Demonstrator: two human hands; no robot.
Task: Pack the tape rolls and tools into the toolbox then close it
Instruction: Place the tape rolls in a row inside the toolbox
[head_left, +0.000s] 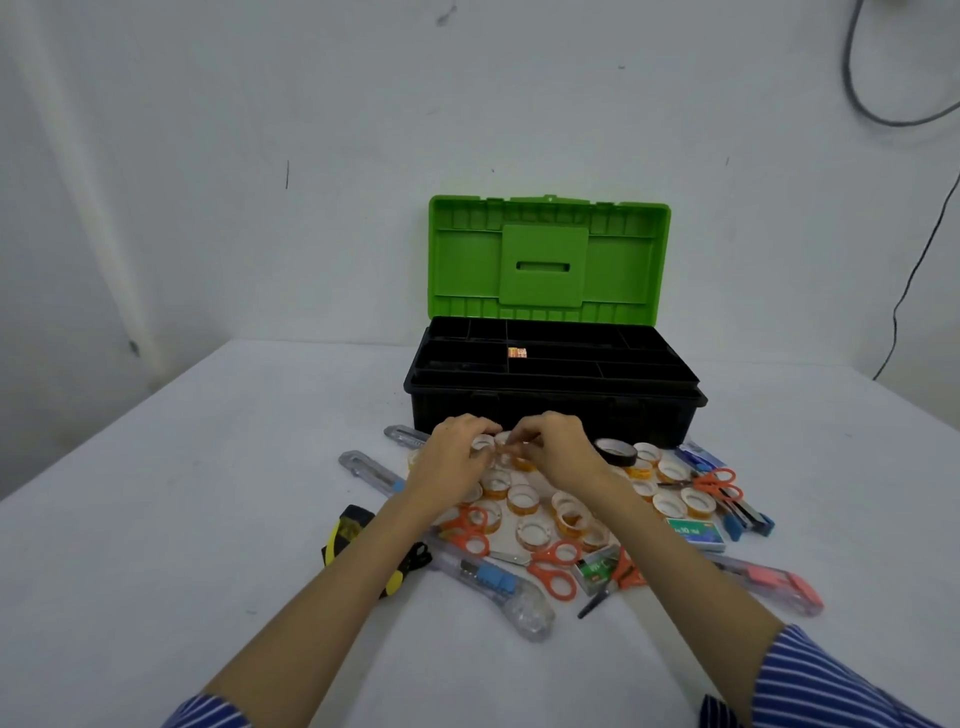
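Your toolbox (550, 400) sits open on the white counter (208, 493), its green lid (548, 257) standing upright behind the black base, and everything else is placed from there. Inside, the black tray (613, 358) is divided into compartments, and one small orange-and-white item (517, 353) lies in a compartment near the tray's middle. Just in front of the toolbox's front wall, your left hand (454, 460) and right hand (558, 452) meet over the heap of tape rolls (524, 499); the left grip is curled round a white-cored roll (483, 444), and the right grip pinches another roll (511, 449) with its fingertips, the two rolls touching or nearly so. The remaining rolls spread across the counter in front of the toolbox, between and beyond your forearms. A black tape roll (615, 451) lies just before the toolbox's right front corner. Orange-handled scissors (719, 486) lie further right of that, and more orange scissors (556, 569) are mixed in nearer to you. Clear utility knives (371, 470) lie to the front left of the toolbox, with a yellow-and-black tool (348, 530) nearer you on that side. A green box (696, 534) rests to the front right.
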